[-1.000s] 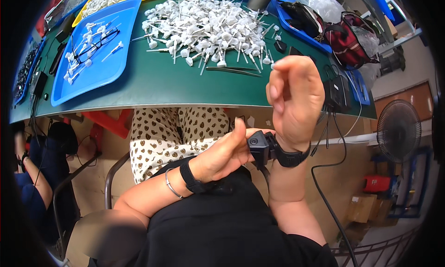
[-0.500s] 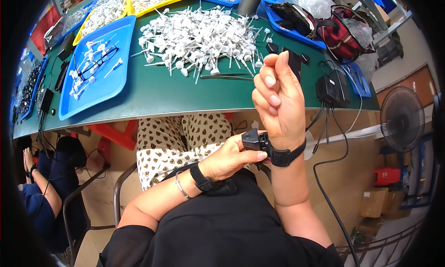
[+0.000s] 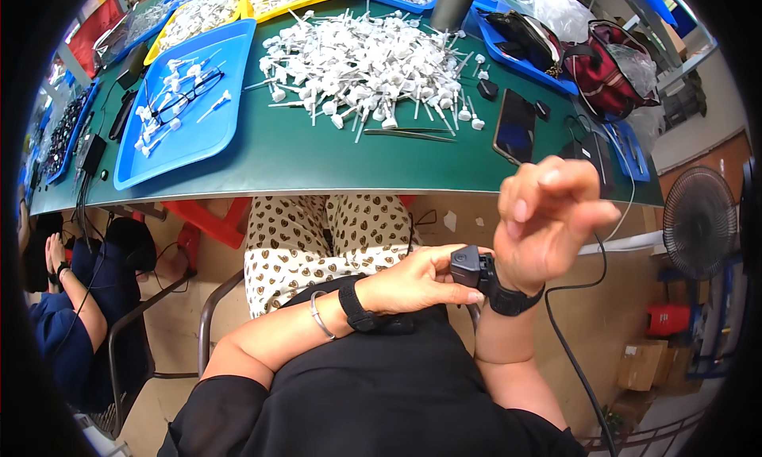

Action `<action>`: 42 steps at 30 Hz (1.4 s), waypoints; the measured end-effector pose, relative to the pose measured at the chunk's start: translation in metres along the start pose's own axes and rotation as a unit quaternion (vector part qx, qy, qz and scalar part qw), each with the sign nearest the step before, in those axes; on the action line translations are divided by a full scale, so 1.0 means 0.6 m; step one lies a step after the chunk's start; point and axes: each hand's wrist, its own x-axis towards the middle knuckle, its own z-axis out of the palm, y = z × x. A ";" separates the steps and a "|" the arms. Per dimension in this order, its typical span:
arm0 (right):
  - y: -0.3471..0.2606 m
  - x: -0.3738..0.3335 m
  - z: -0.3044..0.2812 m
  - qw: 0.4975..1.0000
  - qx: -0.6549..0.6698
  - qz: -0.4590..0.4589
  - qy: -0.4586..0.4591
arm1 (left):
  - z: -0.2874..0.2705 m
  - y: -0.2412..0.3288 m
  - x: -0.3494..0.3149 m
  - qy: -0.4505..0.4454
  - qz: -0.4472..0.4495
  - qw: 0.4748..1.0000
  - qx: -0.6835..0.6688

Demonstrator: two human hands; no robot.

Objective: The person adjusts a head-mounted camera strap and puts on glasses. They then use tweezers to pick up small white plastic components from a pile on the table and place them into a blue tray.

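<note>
Green tabletop (image 3: 317, 171) across the upper half, its front edge bowing gently over the lap in patterned trousers (image 3: 290, 254). Along that edge runs a strip of surface, from the blue tray (image 3: 214, 143) on the left to the dark phone (image 3: 516, 127) on the right; behind it sits a big heap of white-headed parts (image 3: 365, 68), with tweezers (image 3: 413, 134) lying at its near side. More room opens between table edge and black shirt (image 3: 341, 385), and that's where the hands are! A black cable (image 3: 567, 342) curves down beside the right forearm.

Now to the fingers. It's the left hand (image 3: 413, 281) doing the gripping: coming across the body, it pinches the small black camera (image 3: 470, 266) mounted at the right wrist, thumb laid along the near side, fingers round the far side, their tips partly hidden. Up goes the right hand (image 3: 552, 223), raised from its black strap (image 3: 512, 300), fingers loosely curled, thumb standing well apart, nothing between them. Its fingertips overlap the table edge in view, just below the phone; whether they touch the table, I cannot tell. Another black strap (image 3: 357, 308) rings the left wrist, a silver bracelet (image 3: 320, 314) beside it.
</note>
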 end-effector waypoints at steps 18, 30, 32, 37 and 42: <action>0.063 -0.113 0.074 0.891 -0.175 0.314 -0.277 | -0.133 0.161 -0.075 0.120 0.431 0.858 -0.252; 0.078 -0.121 0.104 0.862 -0.042 0.418 -0.284 | -0.071 0.184 -0.084 0.287 0.605 0.593 0.448; 0.063 -0.106 0.096 0.911 -0.154 0.286 -0.253 | -0.053 0.193 -0.091 0.268 0.586 0.640 0.418; -0.061 -0.039 0.064 0.989 -0.092 0.108 -0.034 | 0.003 0.224 -0.165 0.276 0.582 0.671 0.367; -0.171 -0.005 0.069 0.991 0.056 -0.085 -0.086 | 0.075 0.295 -0.218 0.088 0.556 0.653 0.506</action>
